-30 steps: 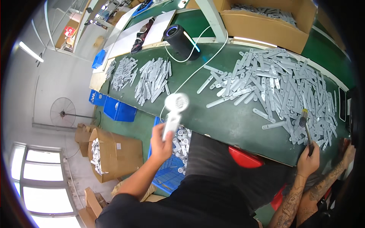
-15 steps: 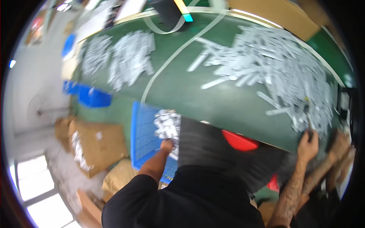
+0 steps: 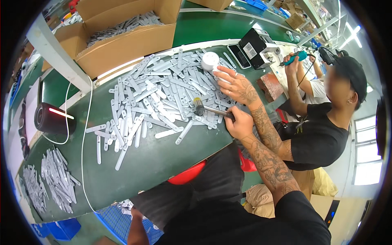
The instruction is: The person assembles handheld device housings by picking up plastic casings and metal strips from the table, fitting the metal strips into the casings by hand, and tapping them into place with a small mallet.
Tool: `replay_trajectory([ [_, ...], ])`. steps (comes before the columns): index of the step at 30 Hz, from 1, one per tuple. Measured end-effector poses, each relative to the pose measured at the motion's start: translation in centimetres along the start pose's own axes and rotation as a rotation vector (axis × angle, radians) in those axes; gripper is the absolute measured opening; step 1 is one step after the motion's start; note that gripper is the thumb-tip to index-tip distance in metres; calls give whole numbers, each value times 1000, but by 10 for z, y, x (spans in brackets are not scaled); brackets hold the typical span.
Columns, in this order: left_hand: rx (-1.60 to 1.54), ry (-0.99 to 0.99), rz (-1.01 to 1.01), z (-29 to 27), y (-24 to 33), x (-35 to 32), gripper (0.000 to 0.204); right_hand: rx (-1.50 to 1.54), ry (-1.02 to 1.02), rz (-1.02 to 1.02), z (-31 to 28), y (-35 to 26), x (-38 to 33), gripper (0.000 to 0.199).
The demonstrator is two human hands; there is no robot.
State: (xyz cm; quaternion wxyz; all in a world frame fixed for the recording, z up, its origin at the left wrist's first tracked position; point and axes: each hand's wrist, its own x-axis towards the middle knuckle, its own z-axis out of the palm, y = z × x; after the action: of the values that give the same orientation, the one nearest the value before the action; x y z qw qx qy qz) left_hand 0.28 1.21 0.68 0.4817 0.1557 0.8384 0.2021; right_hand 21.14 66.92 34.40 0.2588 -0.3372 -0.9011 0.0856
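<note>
- White parts (image 3: 125, 207): jumbled in blue plastic basket (image 3: 109, 222), lower left, below near edge of table (image 3: 163, 159). Partly hidden behind dark trouser leg.
- Left hand (image 3: 137, 212): down in that basket, at the parts. Fingers mostly out of sight; cannot tell if spread or pinching.
- Cardboard box (image 3: 134, 49): at far side of table, flaps up, more strips inside.
- Grey strips (image 3: 163, 92): big loose heap mid-table, overlapping at all angles, a few stragglers toward near edge.
- Red rounded thing (image 3: 188, 173): under near edge, next to trousers.
- Mallet (image 3: 213, 109): yellow-ended head over right part of heap, cannot tell touching or just above. Metal shaft, dark grip.
- White round-headed piece (image 3: 210, 61): over upper right of heap, in co-worker's hand (image 3: 237, 87).
- Right hand (image 3: 241, 123): fingers wrapped tight round mallet grip, near heap's right side.
- Phone (image 3: 239, 56): flat on table, just beside black box (image 3: 255, 47) with white label.
- Reddish block (image 3: 270, 86): near right edge, between heap and co-worker.
- Teal tool (image 3: 296, 57): corded, raised in co-worker's other hand (image 3: 289, 63).
- Co-worker (image 3: 320, 139): far right, black shirt, black cap.
</note>
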Motion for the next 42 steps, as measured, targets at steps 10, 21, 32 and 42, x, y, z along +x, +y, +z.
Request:
replay_trajectory([
  [10,774,-953,34,-139,289,-129,38,122,92,-95,2,7,-1,12],
  [21,-1,186,597,-110,774,-1,59,130,190,-113,5,15,-7,25],
  [32,32,429,426,-54,806,50,60,167,170,-58,11,19,-9,16],
  [42,-332,228,647,-95,789,32,41,166,185,-75,8,18,-9,22],
])
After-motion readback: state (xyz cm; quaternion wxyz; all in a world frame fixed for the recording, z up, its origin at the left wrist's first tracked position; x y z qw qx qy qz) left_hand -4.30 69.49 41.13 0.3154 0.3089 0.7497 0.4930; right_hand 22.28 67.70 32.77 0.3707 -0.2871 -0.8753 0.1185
